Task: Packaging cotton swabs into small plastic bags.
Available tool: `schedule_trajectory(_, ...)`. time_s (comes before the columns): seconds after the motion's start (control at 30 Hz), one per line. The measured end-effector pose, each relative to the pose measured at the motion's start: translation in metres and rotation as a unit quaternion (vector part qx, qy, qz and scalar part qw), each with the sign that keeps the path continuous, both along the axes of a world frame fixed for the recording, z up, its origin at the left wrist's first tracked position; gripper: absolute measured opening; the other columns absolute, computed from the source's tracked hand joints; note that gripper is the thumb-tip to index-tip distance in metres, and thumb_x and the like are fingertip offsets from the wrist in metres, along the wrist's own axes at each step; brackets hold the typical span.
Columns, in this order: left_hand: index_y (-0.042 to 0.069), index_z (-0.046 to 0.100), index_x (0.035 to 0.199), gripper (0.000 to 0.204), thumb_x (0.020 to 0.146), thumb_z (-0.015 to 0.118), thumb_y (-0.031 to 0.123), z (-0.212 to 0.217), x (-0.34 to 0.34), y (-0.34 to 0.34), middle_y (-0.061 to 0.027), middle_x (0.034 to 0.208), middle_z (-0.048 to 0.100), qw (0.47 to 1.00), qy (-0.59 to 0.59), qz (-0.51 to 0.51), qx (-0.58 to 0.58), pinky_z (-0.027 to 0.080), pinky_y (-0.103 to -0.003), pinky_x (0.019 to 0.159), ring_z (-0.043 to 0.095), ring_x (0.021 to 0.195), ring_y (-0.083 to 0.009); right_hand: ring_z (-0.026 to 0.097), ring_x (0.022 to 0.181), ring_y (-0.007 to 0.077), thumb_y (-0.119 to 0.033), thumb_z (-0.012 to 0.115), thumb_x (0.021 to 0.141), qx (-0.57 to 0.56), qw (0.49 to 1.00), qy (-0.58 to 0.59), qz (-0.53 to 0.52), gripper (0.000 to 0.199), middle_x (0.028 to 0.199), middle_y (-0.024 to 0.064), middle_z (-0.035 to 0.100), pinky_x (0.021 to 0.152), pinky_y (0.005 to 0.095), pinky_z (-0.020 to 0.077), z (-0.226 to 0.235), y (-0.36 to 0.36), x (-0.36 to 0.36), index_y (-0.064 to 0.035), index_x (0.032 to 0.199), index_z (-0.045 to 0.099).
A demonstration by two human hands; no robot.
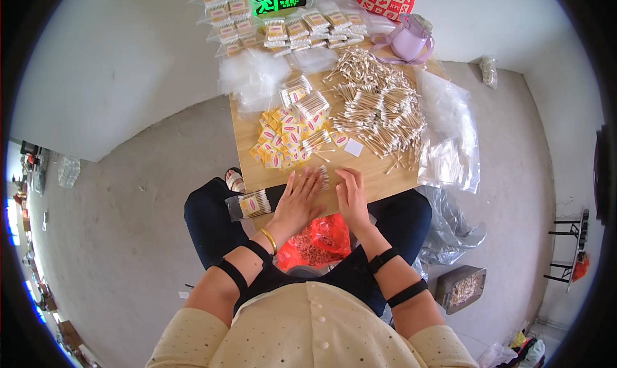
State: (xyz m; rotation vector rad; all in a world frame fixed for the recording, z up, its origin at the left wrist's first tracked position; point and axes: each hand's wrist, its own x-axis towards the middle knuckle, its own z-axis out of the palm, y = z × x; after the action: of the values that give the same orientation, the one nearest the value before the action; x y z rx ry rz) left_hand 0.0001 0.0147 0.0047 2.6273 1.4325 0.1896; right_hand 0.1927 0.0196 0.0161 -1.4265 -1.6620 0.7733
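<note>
While the wooden table (392, 180) fills the centre of the frame, a heap of loose cotton swabs (379, 107) covers its upper right, beside clear plastic bags (450, 136). Yellow cards (276, 140) lie piled left of centre. At frame centre, by the table's near edge, the left hand (300, 197) lies flat, fingers extended, partly hiding 1 small row of swabs (324, 177). The right hand (351, 196) curls just beside it; whether it grips anything, I cannot tell.
</note>
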Motion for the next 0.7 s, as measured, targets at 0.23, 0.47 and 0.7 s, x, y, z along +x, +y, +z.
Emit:
schedule_trajectory(0.23, 0.009, 0.029, 0.16, 0.081, 0.097, 0.054, 0.053, 0.004, -0.005, -0.018, -0.0119, 0.169, 0.022, 0.999, 0.018, -0.035, -0.014, 0.007, -0.056, 0.126, 0.015, 0.158, -0.0273, 0.054, 0.121, 0.0426, -0.003, 0.055, 0.095, 0.015, 0.999, -0.044, 0.013, 0.034, 0.131, 0.0228, 0.053, 0.104, 0.0454, 0.0453, -0.003, -0.007, 0.003, -0.0013, 0.129, 0.057)
schedule_trajectory(0.47, 0.008, 0.029, 0.16, 0.083, 0.096, 0.059, 0.05, 0.005, -0.003, -0.007, -0.0116, 0.167, 0.025, 1.0, -0.007, -0.006, -0.019, 0.007, -0.057, 0.126, 0.018, 0.157, -0.0256, 0.051, 0.124, 0.038, -0.004, 0.054, 0.094, 0.039, 0.992, -0.118, 0.033, 0.037, 0.134, 0.0175, 0.054, 0.106, 0.0467, 0.0412, -0.005, -0.004, 0.005, -0.0048, 0.13, 0.058)
schedule_trajectory(0.7, 0.005, 0.032, 0.157, 0.083, 0.094, 0.061, 0.05, -0.004, -0.005, 0.006, -0.0119, 0.165, 0.029, 0.999, 0.002, -0.011, 0.036, 0.008, -0.057, 0.126, 0.021, 0.156, -0.0291, 0.053, 0.115, 0.0334, -0.004, 0.059, 0.087, 0.046, 0.97, -0.222, 0.086, 0.048, 0.126, 0.0102, 0.055, 0.1, 0.0454, 0.0429, -0.004, 0.038, 0.0, -0.0165, 0.133, 0.061)
